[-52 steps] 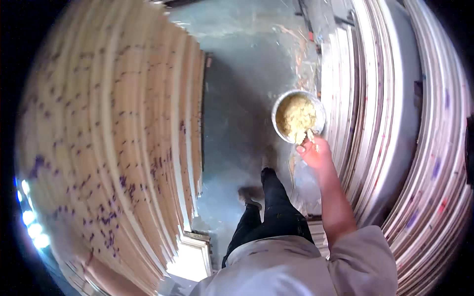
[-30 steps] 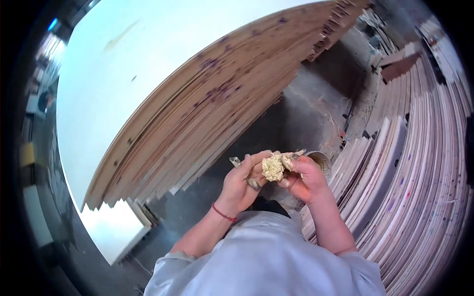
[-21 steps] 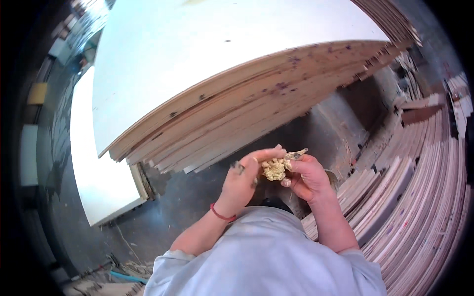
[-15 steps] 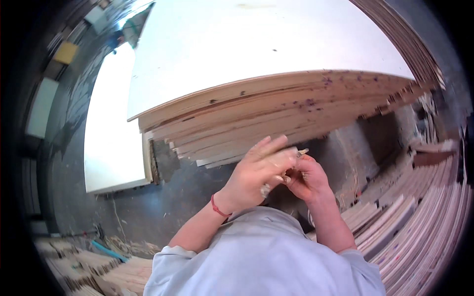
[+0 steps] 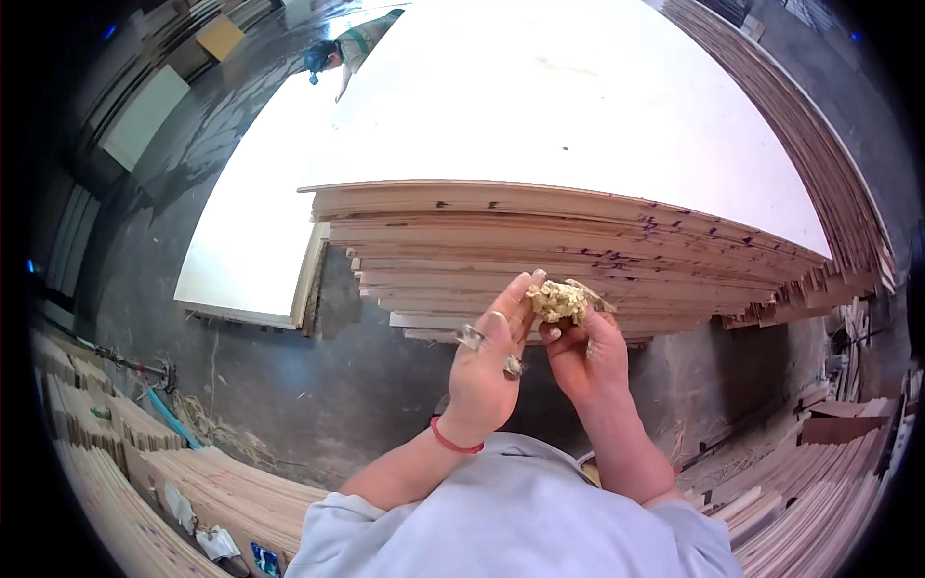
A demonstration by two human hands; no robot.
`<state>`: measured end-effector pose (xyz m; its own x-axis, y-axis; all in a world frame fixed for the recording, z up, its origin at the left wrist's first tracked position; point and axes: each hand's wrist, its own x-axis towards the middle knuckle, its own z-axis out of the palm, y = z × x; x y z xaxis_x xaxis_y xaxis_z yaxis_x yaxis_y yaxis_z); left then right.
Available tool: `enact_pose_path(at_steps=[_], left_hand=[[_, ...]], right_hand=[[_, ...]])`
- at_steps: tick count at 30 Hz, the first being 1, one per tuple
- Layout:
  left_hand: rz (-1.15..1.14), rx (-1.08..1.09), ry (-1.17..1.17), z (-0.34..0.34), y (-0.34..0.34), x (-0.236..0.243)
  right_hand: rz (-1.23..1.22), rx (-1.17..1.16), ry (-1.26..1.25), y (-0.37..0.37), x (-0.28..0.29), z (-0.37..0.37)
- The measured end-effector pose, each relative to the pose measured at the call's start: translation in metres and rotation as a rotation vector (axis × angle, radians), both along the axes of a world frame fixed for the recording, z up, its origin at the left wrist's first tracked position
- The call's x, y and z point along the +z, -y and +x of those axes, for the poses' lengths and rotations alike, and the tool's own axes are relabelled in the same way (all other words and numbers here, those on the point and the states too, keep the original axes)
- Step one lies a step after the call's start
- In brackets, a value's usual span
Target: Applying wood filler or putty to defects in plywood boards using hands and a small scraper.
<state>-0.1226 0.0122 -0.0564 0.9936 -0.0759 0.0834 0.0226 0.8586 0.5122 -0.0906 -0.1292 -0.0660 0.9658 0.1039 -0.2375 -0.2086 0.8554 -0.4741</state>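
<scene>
The pale-yellow lump point(image 5: 559, 302) looked crumbly.
Uneven in shape, it sat at the fingertips, between left hand point(image 5: 487, 374) and right hand point(image 5: 590, 361).

Viewed from the wearer's head through the left of two side-by-side fisheye lenses, facing down and forward over the pale shirt point(image 5: 520, 520). Set near to the left hand point(image 5: 487, 376) and right hand point(image 5: 590, 361), and farther from the white-topped board stack point(image 5: 578, 116) beyond; bowed toward the edges.
</scene>
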Motion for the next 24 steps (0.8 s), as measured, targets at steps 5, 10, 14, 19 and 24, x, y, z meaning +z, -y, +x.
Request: enact_pose_path(at_steps=[5,10,14,19,24], left_hand=[[1.389,0.524,0.674,0.003,0.005,-0.005],[1.713,0.466,0.828,0.015,-0.006,0.005],[1.355,0.397,0.828,0.029,-0.033,0.039],[1.073,0.630,0.444,0.077,-0.112,0.077],[1.601,0.988,0.132,0.160,-0.224,0.087]], right_hand=[[0.049,0.004,-0.116,0.005,0.003,-0.007],[0.078,0.057,-0.157,0.011,0.003,-0.007],[-0.049,0.036,-0.134,0.030,0.002,0.003],[-0.366,-0.013,-0.071,0.096,0.027,-0.017],[-0.632,-0.262,-0.051,0.168,0.068,-0.015]])
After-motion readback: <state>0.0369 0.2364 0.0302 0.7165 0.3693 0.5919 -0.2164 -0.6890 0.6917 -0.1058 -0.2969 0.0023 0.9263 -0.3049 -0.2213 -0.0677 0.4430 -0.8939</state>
